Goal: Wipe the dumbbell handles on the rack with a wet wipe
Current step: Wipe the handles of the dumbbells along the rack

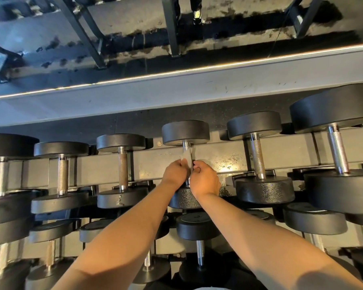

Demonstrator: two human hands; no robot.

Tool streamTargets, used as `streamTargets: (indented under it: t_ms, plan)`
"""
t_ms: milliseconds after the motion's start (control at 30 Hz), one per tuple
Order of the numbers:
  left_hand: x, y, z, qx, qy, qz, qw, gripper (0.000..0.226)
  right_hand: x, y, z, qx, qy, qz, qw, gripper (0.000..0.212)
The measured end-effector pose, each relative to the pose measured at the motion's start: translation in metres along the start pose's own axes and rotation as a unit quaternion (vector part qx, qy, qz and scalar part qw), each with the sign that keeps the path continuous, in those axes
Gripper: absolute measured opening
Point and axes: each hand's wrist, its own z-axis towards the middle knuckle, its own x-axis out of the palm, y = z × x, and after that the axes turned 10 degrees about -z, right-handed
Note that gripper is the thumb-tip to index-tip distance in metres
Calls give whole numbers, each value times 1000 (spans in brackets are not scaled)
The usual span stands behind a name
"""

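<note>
Both hands meet over the middle dumbbell handle, left hand and right hand each pinching the wet wipe draped on the bar, which runs straight away from them.

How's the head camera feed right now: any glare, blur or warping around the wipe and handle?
Head view: wide-angle warping bends the rack beam; warm glare spots beside the right hand; the wet wipe looks pale and slightly smeared; left hand sharp enough; lower dumbbells dim.
</note>
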Motion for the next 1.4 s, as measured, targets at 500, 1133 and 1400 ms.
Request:
streamTargets:
  t_ms: [500,1133,1400]
  plan:
    - [-7,2,-4,0,-20,-5,1000,32,2,-4,1,-12,-9,44,999,36]
    - [-2,19,-18,11,-97,142,985,32,0,-13,-3,-80,-40,201,976,29]
    - [17,16,-43,185,-43,-6,982,54,-14,-14,22,-100,99,148,979,22]
